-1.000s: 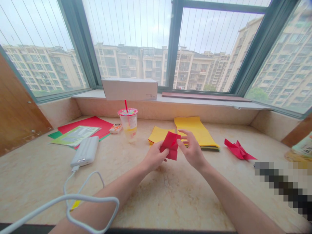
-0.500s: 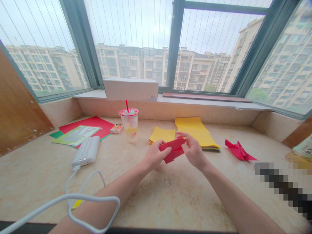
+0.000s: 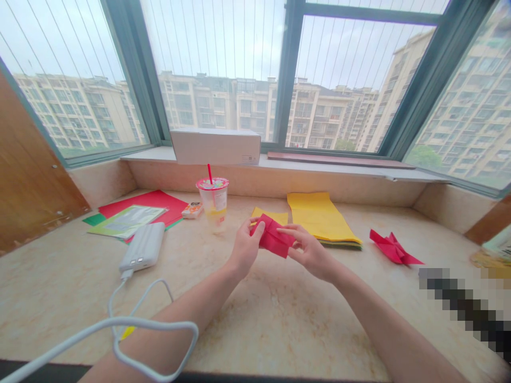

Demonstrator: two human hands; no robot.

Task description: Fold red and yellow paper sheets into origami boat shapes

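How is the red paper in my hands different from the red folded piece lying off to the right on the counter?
The red paper in the hands is held above the counter, pinched between the left hand and right hand; the red folded piece lies untouched on the counter. The held one looks compact and blocky; the other has pointed tips spread out. Both are the same red paper.

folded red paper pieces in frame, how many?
2. One folded red paper is held above the counter between the left hand and right hand. A finished red paper model lies on the counter at right. The flat red sheets at left are unfolded.
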